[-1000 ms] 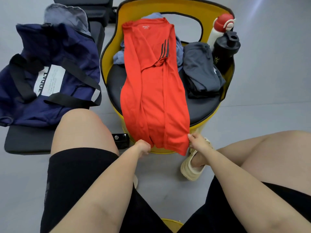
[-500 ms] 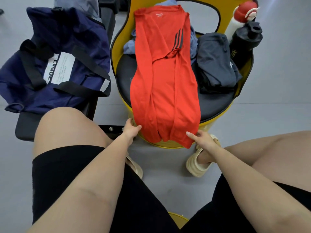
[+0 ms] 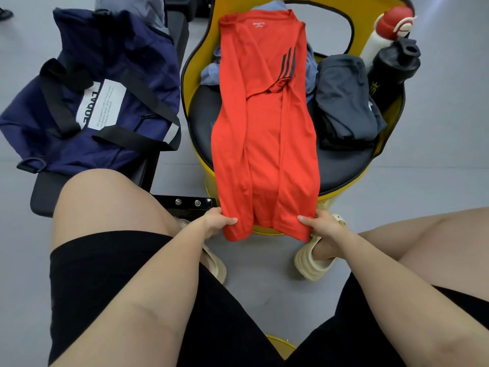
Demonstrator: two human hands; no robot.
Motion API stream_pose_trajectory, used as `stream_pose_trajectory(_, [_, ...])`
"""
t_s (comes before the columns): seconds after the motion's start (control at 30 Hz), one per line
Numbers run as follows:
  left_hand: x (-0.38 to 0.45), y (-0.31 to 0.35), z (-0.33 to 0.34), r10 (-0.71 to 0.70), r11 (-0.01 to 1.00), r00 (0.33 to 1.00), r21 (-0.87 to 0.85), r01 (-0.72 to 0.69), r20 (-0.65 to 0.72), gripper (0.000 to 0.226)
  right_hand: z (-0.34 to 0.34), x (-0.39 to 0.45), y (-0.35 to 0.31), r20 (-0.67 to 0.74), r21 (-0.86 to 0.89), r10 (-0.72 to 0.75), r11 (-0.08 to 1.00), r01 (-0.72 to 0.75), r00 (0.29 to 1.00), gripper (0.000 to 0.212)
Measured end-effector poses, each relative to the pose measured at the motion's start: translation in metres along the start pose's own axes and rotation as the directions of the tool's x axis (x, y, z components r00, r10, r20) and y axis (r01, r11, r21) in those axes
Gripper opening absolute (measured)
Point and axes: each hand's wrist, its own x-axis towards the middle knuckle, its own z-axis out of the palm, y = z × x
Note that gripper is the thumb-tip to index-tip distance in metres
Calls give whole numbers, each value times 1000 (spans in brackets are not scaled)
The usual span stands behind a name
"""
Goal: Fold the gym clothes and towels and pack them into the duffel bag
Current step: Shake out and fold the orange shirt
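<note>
Pinching the bottom hem of the red shirt (image 3: 264, 133), left hand (image 3: 215, 223) and right hand (image 3: 321, 226) at opposite corners; shirt folded lengthwise, draped over the yellow chair (image 3: 197, 75). Navy duffel bag (image 3: 127, 75) on the bench at left.

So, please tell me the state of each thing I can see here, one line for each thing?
Red long-sleeved shirt: sides folded in, laid lengthwise on the seat, hem hanging over the edge.
Left hand: pinches the hem's left corner.
Right hand: pinches the hem's right corner.
Navy duffel bag: on the black bench.
Grey garment: folded.
Black bottle: upright.
White bottle with red cap: leaning.
</note>
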Motion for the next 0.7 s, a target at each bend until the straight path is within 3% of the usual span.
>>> stream_pose_trajectory(0.13, [-9, -5, 2, -2, 1000, 1000, 2, 2, 20, 50, 0, -7, 0, 21, 60, 64, 996, -65, 998, 44])
stream_pose_trajectory(0.4, [-39, -4, 6, 23, 1000, 998, -11, -22, 50, 51, 0, -24, -3, 15, 69, 51, 996, -52, 999, 43])
stream_pose_trajectory(0.7, [-61, -17, -16, 151, 989, 986, 14, -150, -70, 47, -9, -42, -5, -73, -125, -32, 992, 22, 997, 41])
